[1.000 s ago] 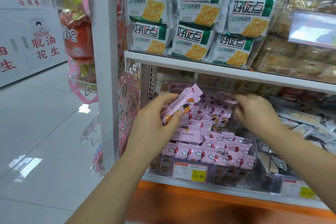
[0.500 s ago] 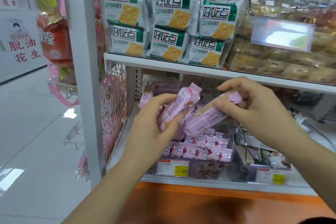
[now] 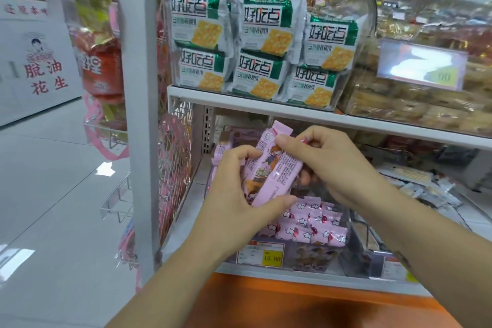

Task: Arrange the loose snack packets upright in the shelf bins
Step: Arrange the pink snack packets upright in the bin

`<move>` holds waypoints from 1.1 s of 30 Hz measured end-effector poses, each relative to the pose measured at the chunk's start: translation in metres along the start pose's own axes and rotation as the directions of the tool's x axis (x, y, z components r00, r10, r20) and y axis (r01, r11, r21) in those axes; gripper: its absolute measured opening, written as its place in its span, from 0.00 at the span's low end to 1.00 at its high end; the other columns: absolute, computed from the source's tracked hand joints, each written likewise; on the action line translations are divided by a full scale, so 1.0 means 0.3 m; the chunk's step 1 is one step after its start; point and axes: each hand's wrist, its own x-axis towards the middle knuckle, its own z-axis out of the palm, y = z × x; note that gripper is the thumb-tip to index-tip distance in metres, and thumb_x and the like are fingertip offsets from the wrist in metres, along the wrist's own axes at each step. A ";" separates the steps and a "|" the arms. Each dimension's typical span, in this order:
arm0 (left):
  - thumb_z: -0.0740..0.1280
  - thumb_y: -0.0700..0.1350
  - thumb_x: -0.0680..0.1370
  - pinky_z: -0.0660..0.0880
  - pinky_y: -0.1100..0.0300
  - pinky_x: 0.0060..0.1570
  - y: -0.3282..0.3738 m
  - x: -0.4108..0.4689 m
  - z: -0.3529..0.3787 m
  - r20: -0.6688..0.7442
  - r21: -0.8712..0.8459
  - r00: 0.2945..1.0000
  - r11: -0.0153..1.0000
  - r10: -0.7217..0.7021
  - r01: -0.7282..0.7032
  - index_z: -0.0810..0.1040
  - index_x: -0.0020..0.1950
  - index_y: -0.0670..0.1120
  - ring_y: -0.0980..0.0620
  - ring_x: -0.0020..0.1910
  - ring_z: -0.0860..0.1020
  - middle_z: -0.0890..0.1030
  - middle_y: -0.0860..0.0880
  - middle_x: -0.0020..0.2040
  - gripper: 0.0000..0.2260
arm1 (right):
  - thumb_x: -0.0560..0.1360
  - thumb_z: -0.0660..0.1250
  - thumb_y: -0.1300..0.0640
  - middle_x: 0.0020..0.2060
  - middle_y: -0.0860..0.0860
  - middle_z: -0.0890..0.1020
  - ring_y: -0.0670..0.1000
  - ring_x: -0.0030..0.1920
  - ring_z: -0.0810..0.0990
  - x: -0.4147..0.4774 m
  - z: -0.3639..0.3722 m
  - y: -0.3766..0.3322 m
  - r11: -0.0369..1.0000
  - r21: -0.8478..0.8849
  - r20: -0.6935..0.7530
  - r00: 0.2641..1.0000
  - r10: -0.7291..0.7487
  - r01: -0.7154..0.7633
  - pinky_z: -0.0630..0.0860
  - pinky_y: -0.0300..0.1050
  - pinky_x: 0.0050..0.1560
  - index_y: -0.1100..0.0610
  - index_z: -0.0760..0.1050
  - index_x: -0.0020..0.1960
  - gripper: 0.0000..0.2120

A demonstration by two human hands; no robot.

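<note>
Pink packets [image 3: 277,170] sit tilted just above the clear bin [image 3: 316,257]. Left hand [image 3: 234,194] grips their lower ends and right hand [image 3: 327,165] pinches the upper edge. They look light, slick and probably crushable, so hold by the long sides, not the crimped seal.

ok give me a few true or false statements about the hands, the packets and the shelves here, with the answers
1. The left hand and the right hand both grip the held packets. True.
2. The green cracker packs sit on a shelf below the hands. False: they are on the shelf above them.
3. The yellow price tag on the bin reads 15.80. True.
4. The bin under the hands is empty. False: binned pink packets stand in rows in it.
</note>
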 end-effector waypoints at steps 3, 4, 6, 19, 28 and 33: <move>0.72 0.60 0.65 0.77 0.50 0.49 -0.012 0.009 -0.014 -0.044 0.073 0.998 0.996 0.050 -0.047 0.63 0.57 0.65 0.50 0.51 0.77 0.75 0.52 0.55 0.26 | 0.54 0.73 0.39 0.27 0.56 0.78 0.47 0.21 0.73 0.012 0.024 -0.020 0.995 0.091 0.046 0.998 0.030 -0.034 0.65 0.37 0.22 0.60 0.72 0.41 0.27; 0.72 0.58 0.66 0.77 0.50 0.48 -0.016 0.013 -0.020 -0.062 0.077 0.996 0.996 0.056 -0.052 0.63 0.56 0.65 0.50 0.51 0.78 0.75 0.51 0.55 0.24 | 0.56 0.73 0.42 0.26 0.54 0.78 0.47 0.22 0.73 0.012 0.029 -0.028 0.990 0.136 0.072 0.997 0.033 -0.043 0.66 0.36 0.22 0.59 0.73 0.41 0.24; 0.72 0.54 0.67 0.77 0.54 0.47 -0.019 0.020 -0.035 -0.101 0.060 0.993 0.997 0.054 -0.048 0.64 0.55 0.64 0.51 0.50 0.78 0.76 0.50 0.55 0.22 | 0.60 0.72 0.47 0.30 0.52 0.80 0.47 0.24 0.76 0.009 0.038 -0.042 0.973 0.225 0.131 0.991 0.030 -0.059 0.70 0.35 0.24 0.61 0.75 0.45 0.21; 0.74 0.45 0.71 0.76 0.54 0.56 -0.051 0.043 -0.158 -0.367 0.070 0.930 0.996 -0.022 0.051 0.66 0.53 0.62 0.58 0.52 0.78 0.76 0.59 0.55 0.21 | 0.73 0.69 0.46 0.61 0.44 0.76 0.44 0.61 0.73 0.010 0.093 0.141 0.668 -0.665 0.444 0.896 -0.008 0.335 0.71 0.38 0.60 0.50 0.71 0.68 0.24; 0.73 0.43 0.72 0.74 0.67 0.51 -0.042 0.044 -0.156 -0.345 0.030 0.938 0.999 -0.030 0.043 0.66 0.53 0.62 0.66 0.50 0.77 0.74 0.69 0.50 0.21 | 0.74 0.68 0.50 0.55 0.40 0.77 0.43 0.55 0.73 -0.013 0.045 0.134 0.613 -0.657 0.367 0.896 -0.249 0.439 0.72 0.42 0.56 0.46 0.75 0.59 0.13; 0.72 0.43 0.73 0.73 0.72 0.46 -0.037 0.037 -0.138 -0.261 -0.045 0.962 0.997 -0.075 0.066 0.66 0.55 0.60 0.71 0.49 0.75 0.73 0.66 0.53 0.20 | 0.70 0.73 0.63 0.50 0.35 0.74 0.39 0.53 0.74 -0.046 -0.077 0.148 0.668 -0.545 0.351 0.862 -0.366 0.506 0.73 0.37 0.52 0.41 0.73 0.50 0.19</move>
